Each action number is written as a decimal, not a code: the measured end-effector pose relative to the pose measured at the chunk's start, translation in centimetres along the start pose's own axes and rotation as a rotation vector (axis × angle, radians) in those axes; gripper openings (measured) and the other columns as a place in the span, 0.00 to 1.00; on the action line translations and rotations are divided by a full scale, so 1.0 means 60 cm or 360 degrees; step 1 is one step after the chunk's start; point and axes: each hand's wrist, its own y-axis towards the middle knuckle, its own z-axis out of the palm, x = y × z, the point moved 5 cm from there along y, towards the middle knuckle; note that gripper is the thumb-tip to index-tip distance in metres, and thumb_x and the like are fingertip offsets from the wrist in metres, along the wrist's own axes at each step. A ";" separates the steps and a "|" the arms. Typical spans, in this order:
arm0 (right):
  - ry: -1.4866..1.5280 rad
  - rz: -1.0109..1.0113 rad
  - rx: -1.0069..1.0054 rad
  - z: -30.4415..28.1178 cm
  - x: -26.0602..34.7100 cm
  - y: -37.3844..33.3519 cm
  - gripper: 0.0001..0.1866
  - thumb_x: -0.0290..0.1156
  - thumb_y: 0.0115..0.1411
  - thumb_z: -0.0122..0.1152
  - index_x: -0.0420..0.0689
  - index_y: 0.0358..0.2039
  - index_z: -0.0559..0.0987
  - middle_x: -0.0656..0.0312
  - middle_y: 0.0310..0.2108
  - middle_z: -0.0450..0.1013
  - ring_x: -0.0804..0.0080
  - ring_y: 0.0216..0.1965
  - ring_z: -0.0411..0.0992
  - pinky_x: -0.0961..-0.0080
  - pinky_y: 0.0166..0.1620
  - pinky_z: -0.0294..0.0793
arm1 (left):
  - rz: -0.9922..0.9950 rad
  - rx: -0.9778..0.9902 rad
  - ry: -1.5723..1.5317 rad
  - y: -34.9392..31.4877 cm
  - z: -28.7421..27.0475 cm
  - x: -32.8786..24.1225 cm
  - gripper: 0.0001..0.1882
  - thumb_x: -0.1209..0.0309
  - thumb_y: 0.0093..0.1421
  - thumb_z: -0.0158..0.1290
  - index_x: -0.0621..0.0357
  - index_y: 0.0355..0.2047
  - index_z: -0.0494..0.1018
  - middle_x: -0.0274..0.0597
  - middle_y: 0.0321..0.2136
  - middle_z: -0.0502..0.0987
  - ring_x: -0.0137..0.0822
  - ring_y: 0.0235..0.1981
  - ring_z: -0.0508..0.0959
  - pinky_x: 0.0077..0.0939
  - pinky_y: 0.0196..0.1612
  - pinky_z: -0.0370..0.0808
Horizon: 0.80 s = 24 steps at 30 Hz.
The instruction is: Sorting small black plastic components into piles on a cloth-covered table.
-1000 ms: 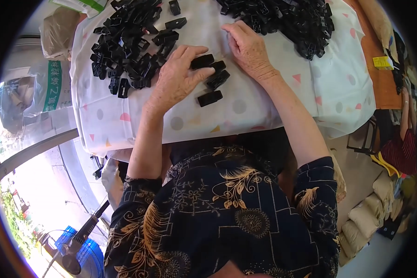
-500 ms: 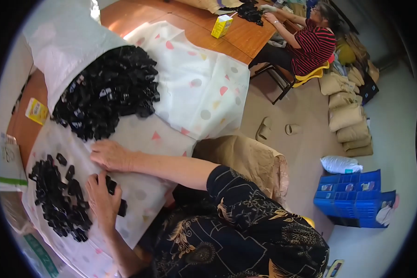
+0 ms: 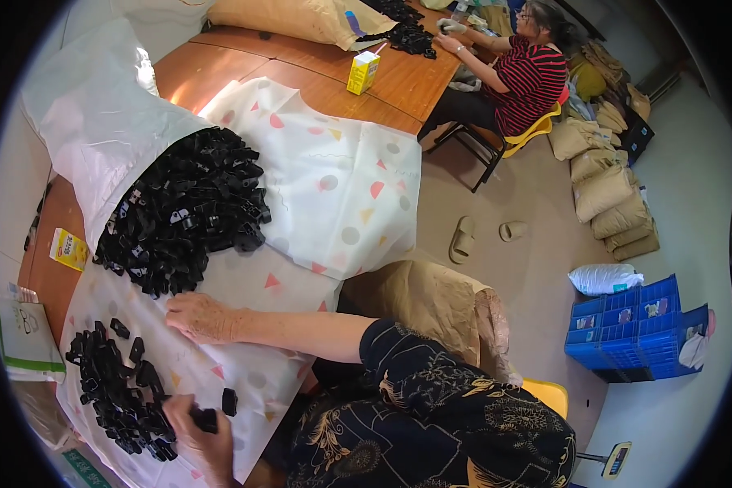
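So nearest, the left hand (image 3: 193,423) is pinching a small black plastic piece (image 3: 206,419) at the edge of the smaller pile (image 3: 114,390). Right hand (image 3: 199,317) lies flat, fingers loosely spread, on the dotted cloth (image 3: 342,187), just below the big black heap (image 3: 187,211). Farther off, another person (image 3: 520,69) sits at the table (image 3: 398,77).

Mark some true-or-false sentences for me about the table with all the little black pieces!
1. The right hand lies flat on the white spotted cloth. True.
2. The big heap of small black plastic pieces spills from a white sack. True.
3. The left hand is at the big heap. False: it is at the smaller pile of black pieces.
4. The small yellow carton lies on the floor. False: it stands on the brown wooden table.
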 end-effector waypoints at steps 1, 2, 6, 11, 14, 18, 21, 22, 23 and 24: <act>-0.0018 0.0019 0.0014 0.001 -0.002 0.000 0.06 0.28 0.48 0.62 0.45 0.25 0.73 0.58 0.31 0.67 0.58 0.38 0.70 0.63 0.40 0.71 | 0.0062 -0.0002 0.0008 -0.010 0.003 -0.019 0.27 0.86 0.42 0.54 0.62 0.46 0.67 0.51 0.39 0.68 0.49 0.40 0.73 0.38 0.45 0.72; -0.0017 0.0019 0.0011 0.002 -0.002 0.001 0.06 0.28 0.48 0.62 0.45 0.25 0.73 0.58 0.31 0.67 0.58 0.38 0.70 0.63 0.40 0.71 | 0.0176 0.0019 0.0047 -0.021 0.020 -0.024 0.28 0.86 0.42 0.56 0.62 0.47 0.68 0.53 0.41 0.69 0.52 0.42 0.73 0.39 0.45 0.72; -0.0033 0.0012 0.0035 0.005 -0.002 0.002 0.06 0.29 0.49 0.62 0.45 0.25 0.73 0.59 0.31 0.67 0.59 0.37 0.70 0.63 0.40 0.71 | 0.0037 0.0291 0.0271 -0.041 0.065 -0.016 0.27 0.82 0.43 0.58 0.60 0.47 0.70 0.54 0.41 0.69 0.57 0.43 0.73 0.46 0.45 0.73; -0.0055 0.0020 0.0032 0.009 -0.005 -0.001 0.06 0.29 0.49 0.62 0.45 0.25 0.73 0.59 0.31 0.67 0.59 0.37 0.69 0.63 0.40 0.71 | -0.0132 0.0220 0.0248 -0.027 0.069 0.011 0.28 0.82 0.44 0.59 0.59 0.48 0.69 0.51 0.39 0.71 0.57 0.39 0.75 0.47 0.42 0.73; -0.0052 0.0054 0.0063 0.013 -0.008 -0.004 0.08 0.26 0.47 0.63 0.45 0.28 0.74 0.60 0.32 0.67 0.60 0.38 0.69 0.64 0.40 0.71 | -0.0113 0.0190 0.0386 -0.021 0.060 0.018 0.28 0.81 0.44 0.59 0.58 0.49 0.70 0.51 0.38 0.72 0.58 0.39 0.76 0.47 0.42 0.73; -0.0056 0.0036 0.0051 0.009 -0.006 -0.001 0.06 0.27 0.48 0.63 0.45 0.28 0.74 0.60 0.31 0.68 0.60 0.38 0.70 0.64 0.40 0.72 | -0.0135 0.0187 0.0347 -0.014 0.051 0.042 0.25 0.80 0.45 0.58 0.59 0.46 0.70 0.53 0.35 0.73 0.58 0.38 0.76 0.46 0.41 0.73; -0.0076 0.0024 0.0042 0.009 -0.005 0.000 0.06 0.27 0.48 0.62 0.45 0.27 0.74 0.60 0.31 0.68 0.60 0.37 0.70 0.64 0.40 0.72 | -0.0062 0.0130 0.0140 -0.002 0.042 0.043 0.21 0.79 0.45 0.58 0.59 0.42 0.71 0.52 0.33 0.73 0.56 0.34 0.76 0.45 0.37 0.74; -0.0086 0.0020 0.0040 0.008 -0.005 0.000 0.05 0.27 0.49 0.61 0.45 0.27 0.74 0.60 0.31 0.68 0.59 0.37 0.70 0.64 0.40 0.72 | -0.0089 0.0127 0.0131 0.001 0.041 0.044 0.20 0.79 0.45 0.58 0.60 0.41 0.71 0.52 0.33 0.73 0.56 0.34 0.76 0.45 0.37 0.73; -0.0088 0.0019 0.0040 0.008 -0.006 0.001 0.05 0.27 0.49 0.61 0.45 0.27 0.74 0.60 0.31 0.68 0.59 0.37 0.70 0.64 0.40 0.72 | -0.0115 0.0124 0.0122 0.004 0.040 0.045 0.19 0.78 0.45 0.58 0.60 0.40 0.71 0.52 0.32 0.73 0.56 0.33 0.76 0.44 0.37 0.73; -0.0084 0.0018 0.0040 0.008 -0.004 0.001 0.05 0.28 0.49 0.61 0.45 0.27 0.74 0.60 0.31 0.68 0.59 0.37 0.70 0.64 0.40 0.72 | -0.0116 0.0123 0.0123 0.004 0.039 0.050 0.19 0.78 0.45 0.58 0.60 0.40 0.71 0.52 0.32 0.73 0.56 0.33 0.76 0.44 0.37 0.73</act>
